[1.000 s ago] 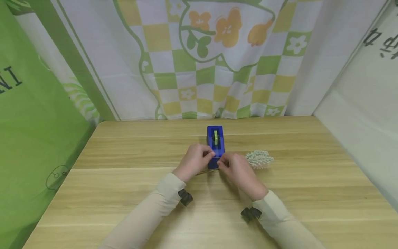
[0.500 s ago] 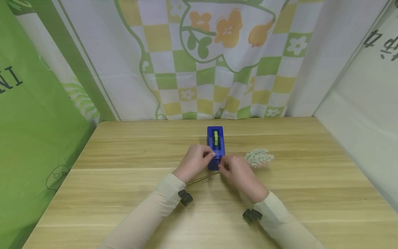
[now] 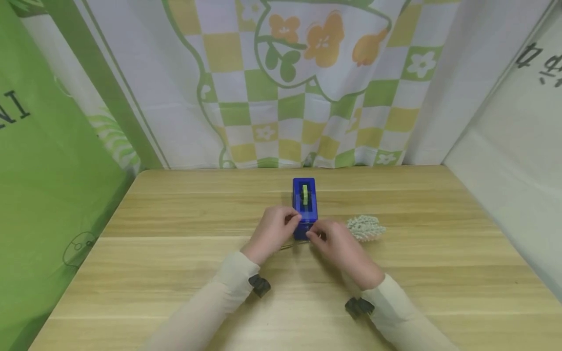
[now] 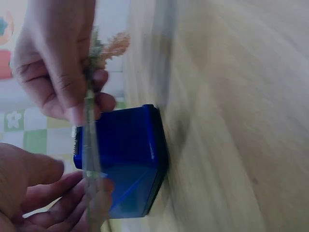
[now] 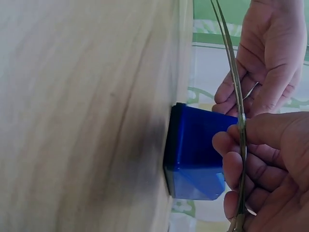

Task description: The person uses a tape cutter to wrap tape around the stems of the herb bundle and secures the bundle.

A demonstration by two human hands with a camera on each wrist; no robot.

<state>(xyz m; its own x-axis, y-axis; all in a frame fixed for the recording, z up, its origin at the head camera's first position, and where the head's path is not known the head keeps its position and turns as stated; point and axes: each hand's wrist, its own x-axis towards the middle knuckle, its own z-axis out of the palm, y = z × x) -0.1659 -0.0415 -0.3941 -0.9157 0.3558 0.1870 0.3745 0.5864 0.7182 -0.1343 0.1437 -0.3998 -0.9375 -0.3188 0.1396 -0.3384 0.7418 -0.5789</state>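
Observation:
A dried-flower sprig with a pale, bushy head (image 3: 366, 227) and thin stems (image 5: 241, 159) is held in my right hand (image 3: 340, 248). Thumb and fingers grip the stems, which run leftward past the front of a blue tape dispenser (image 3: 305, 208). A shiny patch shows on the stems beside the right thumb. My left hand (image 3: 273, 231) has its thumb and fingertips close together at the dispenser's toothed front edge. In the left wrist view, its fingers reach behind the stems, and I cannot tell whether they pinch tape.
A light wooden table (image 3: 184, 292) lies under both arms. The dispenser carries a yellow-green tape roll (image 3: 305, 194). A checked, flowered curtain (image 3: 294, 117) hangs along the back, with a green cloth (image 3: 57, 195) at the left and a white cloth (image 3: 518, 170) at the right.
The stems' left end first comes into view farther left, then swings back toward the dispenser. The right hand has dipped slightly; the left hand stays near the dispenser's front edge.

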